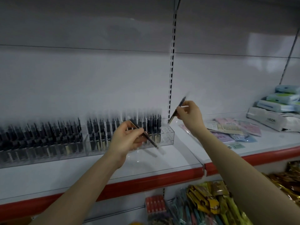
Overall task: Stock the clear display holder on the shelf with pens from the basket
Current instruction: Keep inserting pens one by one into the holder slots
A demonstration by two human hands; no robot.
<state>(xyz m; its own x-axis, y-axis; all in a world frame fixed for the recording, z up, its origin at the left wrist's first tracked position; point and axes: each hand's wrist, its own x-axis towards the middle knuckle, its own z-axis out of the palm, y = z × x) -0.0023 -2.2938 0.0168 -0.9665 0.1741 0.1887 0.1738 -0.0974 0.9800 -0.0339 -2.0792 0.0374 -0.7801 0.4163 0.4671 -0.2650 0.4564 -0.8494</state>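
Head view: two bare hands work at the shelf (162,161), each holding one pen. The left hand (128,138) pinches a slim dark pen (135,125) near its middle between thumb and fingertips. This pen slants down toward the shelf's front edge, just in front of the clear display holder (168,138). The right hand (191,116) pinches a second pen (172,116) likewise, tilted, its lower end above the holder's right end, where a few holes stand unfilled. Stocked pens (100,127) fill the rest of the holder, which sits toward the shelf's back edge. The basket is out of view. By judgement, the pens are light, stiff and smooth. A fingertip pinch suffices, though a glossy barrel may slip. Holding nearer the upper end would leave the lower end free to enter a hole.
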